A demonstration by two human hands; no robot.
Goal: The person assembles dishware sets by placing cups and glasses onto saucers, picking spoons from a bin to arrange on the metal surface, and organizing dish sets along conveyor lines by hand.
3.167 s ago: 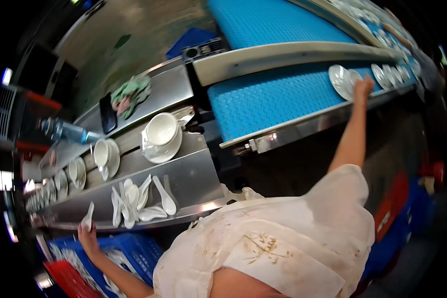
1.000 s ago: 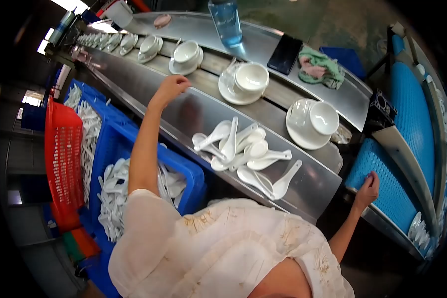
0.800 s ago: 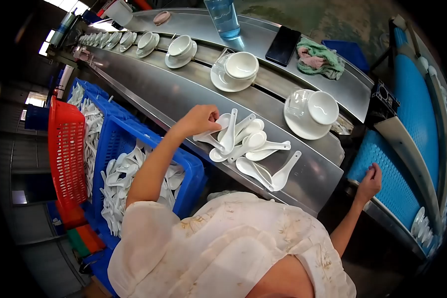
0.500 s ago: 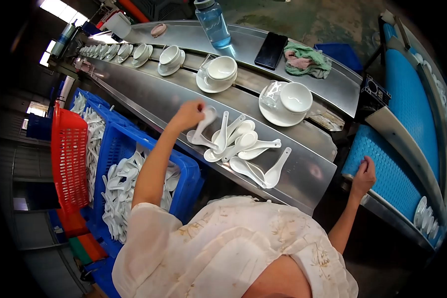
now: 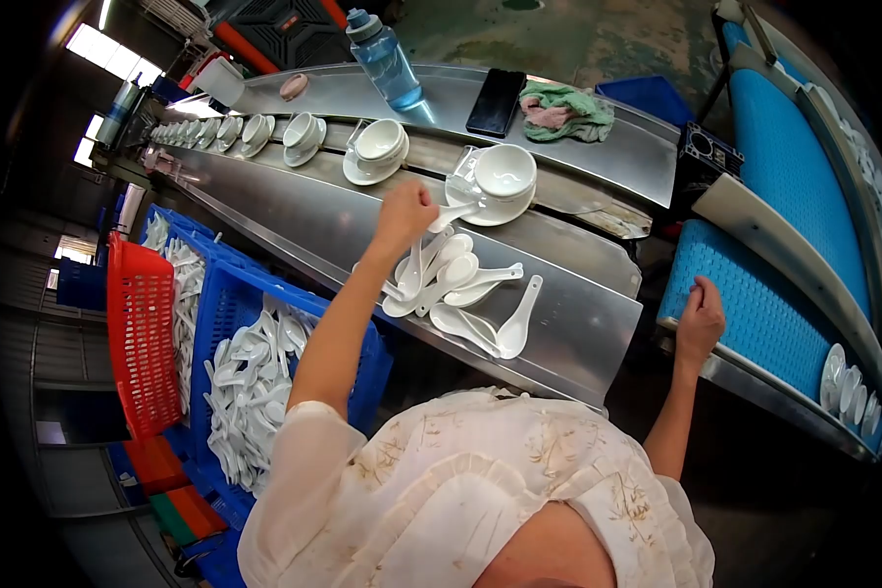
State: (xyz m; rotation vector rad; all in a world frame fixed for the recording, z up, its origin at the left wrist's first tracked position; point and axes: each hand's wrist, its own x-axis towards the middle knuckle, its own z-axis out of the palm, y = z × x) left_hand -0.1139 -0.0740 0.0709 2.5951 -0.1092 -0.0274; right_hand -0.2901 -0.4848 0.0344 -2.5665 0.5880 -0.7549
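Observation:
My left hand (image 5: 407, 213) is closed on one end of a white soup spoon (image 5: 453, 215), held over the metal ledge just in front of the nearest cup and saucer. Beneath and beside it lies a loose pile of white spoons (image 5: 453, 272), several of them overlapping. The nearest white cup (image 5: 505, 171) rests on a saucer (image 5: 500, 212) with a shiny clear item beside it. My right hand (image 5: 702, 318) is loosely closed by the edge of the blue belt (image 5: 740, 314), with nothing visible in its fingers.
More cups on saucers (image 5: 375, 143) line the track. A blue crate (image 5: 357, 377) of spoons and a red basket (image 5: 143, 333) stand at left. A water bottle (image 5: 387, 67), phone (image 5: 496, 102) and cloth (image 5: 564, 112) lie along the far ledge. Stacked dishes (image 5: 845, 390) sit on the belt.
My left hand has moved right and up from the pile, carrying a spoon toward the nearest cup and saucer. The view has shifted slightly. My right hand stays beside the blue belt.

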